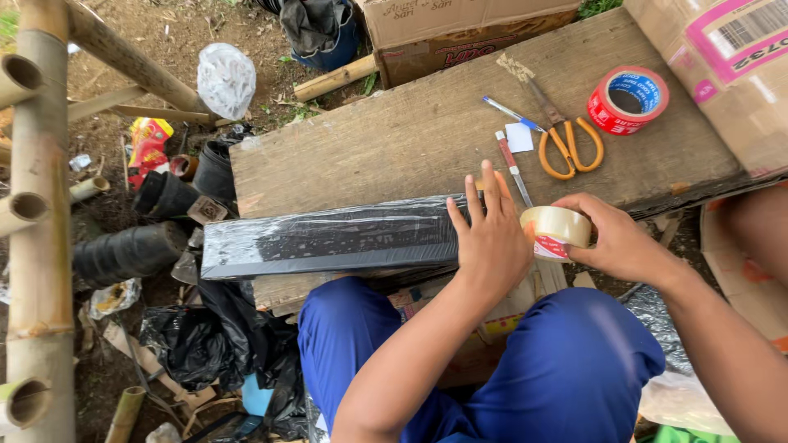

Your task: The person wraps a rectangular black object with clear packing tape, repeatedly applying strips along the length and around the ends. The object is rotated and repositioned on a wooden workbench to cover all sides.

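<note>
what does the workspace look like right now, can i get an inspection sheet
surface: worn wooden plank, set over bare ground.
job's things: long black plastic-wrapped package lying along the plank's near edge; clear tape roll at its right end.
clutter: orange scissors, red tape roll, pen, craft knife, small white paper.
grippers: left hand flat on the package; right hand holds the clear tape roll.
cables: nothing seen.
surroundings: bamboo poles, black pots, cardboard boxes, black plastic bags.

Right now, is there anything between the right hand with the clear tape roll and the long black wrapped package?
Nothing visible blocks it. The right hand holds the clear tape roll right at the end of the black wrapped package, where the left hand presses flat.
</note>
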